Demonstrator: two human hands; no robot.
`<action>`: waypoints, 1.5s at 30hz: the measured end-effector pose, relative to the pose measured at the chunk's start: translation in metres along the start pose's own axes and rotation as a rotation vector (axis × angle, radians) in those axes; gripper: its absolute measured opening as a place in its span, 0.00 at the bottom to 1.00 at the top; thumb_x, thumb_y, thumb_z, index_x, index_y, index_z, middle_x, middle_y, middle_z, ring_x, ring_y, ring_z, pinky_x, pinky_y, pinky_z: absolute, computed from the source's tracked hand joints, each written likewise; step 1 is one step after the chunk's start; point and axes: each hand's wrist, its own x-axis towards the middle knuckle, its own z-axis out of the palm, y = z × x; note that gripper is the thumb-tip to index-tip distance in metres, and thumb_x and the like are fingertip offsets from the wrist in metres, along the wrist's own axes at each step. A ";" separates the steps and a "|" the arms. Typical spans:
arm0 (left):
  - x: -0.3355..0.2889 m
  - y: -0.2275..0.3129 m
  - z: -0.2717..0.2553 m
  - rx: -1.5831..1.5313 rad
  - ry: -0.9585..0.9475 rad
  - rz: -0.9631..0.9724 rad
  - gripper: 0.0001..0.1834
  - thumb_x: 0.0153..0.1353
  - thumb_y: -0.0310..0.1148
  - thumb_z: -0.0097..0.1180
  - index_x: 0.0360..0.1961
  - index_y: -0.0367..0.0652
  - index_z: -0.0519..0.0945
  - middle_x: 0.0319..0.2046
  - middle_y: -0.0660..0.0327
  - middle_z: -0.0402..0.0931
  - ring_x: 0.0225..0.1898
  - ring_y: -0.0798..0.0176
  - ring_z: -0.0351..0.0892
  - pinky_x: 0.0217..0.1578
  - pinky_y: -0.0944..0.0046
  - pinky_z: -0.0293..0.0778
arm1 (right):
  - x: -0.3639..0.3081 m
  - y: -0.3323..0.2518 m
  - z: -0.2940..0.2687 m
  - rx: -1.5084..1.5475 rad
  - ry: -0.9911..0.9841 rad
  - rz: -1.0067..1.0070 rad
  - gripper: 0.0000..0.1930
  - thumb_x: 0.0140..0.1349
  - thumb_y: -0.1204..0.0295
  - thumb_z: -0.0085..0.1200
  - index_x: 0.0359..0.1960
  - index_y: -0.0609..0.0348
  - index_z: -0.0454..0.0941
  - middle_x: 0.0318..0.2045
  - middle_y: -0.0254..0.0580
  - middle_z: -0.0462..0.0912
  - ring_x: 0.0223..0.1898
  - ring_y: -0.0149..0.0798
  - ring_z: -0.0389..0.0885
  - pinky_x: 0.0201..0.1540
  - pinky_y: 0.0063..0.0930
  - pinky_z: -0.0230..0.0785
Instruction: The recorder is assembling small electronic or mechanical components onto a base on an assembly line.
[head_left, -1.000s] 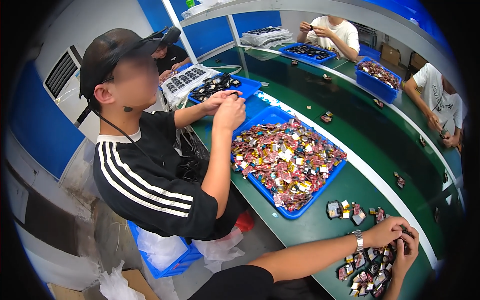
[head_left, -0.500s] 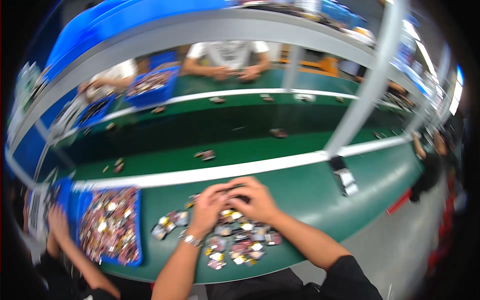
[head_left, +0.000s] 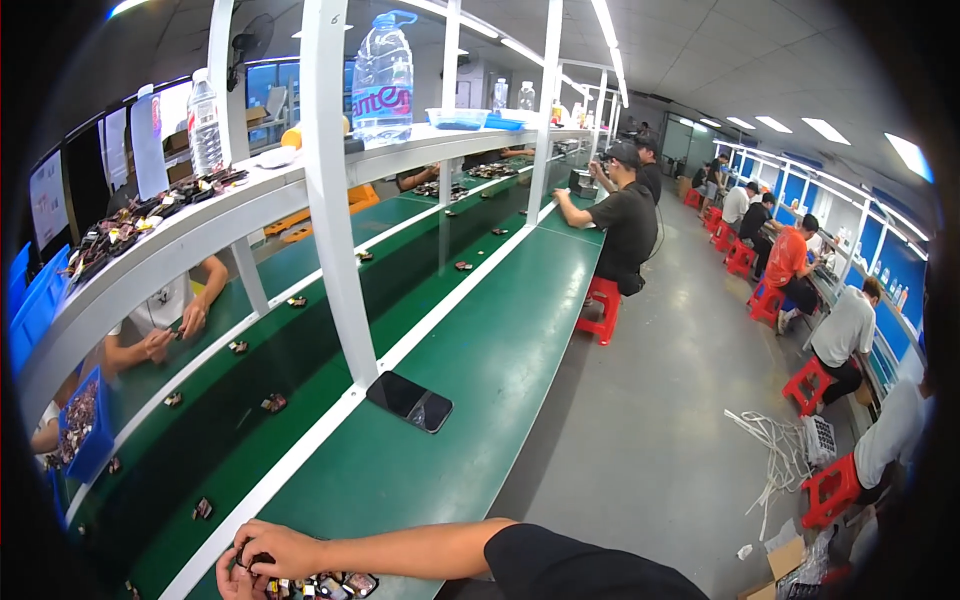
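Note:
Low at the left of the head view, my two hands meet above the green worktop (head_left: 480,345). My right hand (head_left: 284,551) is closed, its fingers curled in a pinch. Close against it is my left hand (head_left: 232,579), also closed and partly cut off by the lower edge. Something small and dark shows between the fingertips, too hidden to name. Under and beside my right wrist lies a pile of small electronic parts (head_left: 350,584), with black, silver and yellow patches.
A black phone (head_left: 410,402) lies by the white rail, near a white post (head_left: 340,200). Beyond runs a green conveyor belt (head_left: 300,345) carrying scattered parts. The shelf above holds a large water bottle (head_left: 384,85). Co-workers sit along the benches; red stools (head_left: 600,310) and white cables (head_left: 775,450) occupy the floor.
The view has swung right and upward, so my hands now appear at the lower left. They remain together. The blue bin of parts on my left has left the picture.

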 end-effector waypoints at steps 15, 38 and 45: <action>-0.009 0.011 0.001 -0.174 -0.130 -0.115 0.18 0.70 0.26 0.46 0.59 0.36 0.68 0.50 0.55 0.76 0.49 0.66 0.78 0.51 0.64 0.78 | 0.007 -0.023 -0.001 -0.307 -0.007 -0.017 0.11 0.46 0.78 0.65 0.33 0.56 0.85 0.43 0.45 0.80 0.47 0.47 0.79 0.50 0.37 0.72; -0.002 0.020 -0.004 -0.199 -0.055 -0.084 0.17 0.70 0.25 0.45 0.58 0.36 0.69 0.50 0.54 0.76 0.51 0.65 0.78 0.52 0.63 0.78 | 0.028 -0.017 0.000 -0.319 -0.025 -0.138 0.11 0.48 0.79 0.62 0.35 0.58 0.83 0.47 0.45 0.78 0.48 0.45 0.76 0.47 0.33 0.74; -0.014 0.013 -0.021 -0.201 0.024 -0.062 0.17 0.69 0.25 0.47 0.58 0.36 0.69 0.48 0.56 0.77 0.50 0.67 0.78 0.51 0.66 0.78 | 0.029 -0.013 0.023 -0.299 -0.055 -0.112 0.10 0.47 0.77 0.64 0.33 0.58 0.84 0.45 0.44 0.79 0.48 0.46 0.78 0.49 0.33 0.73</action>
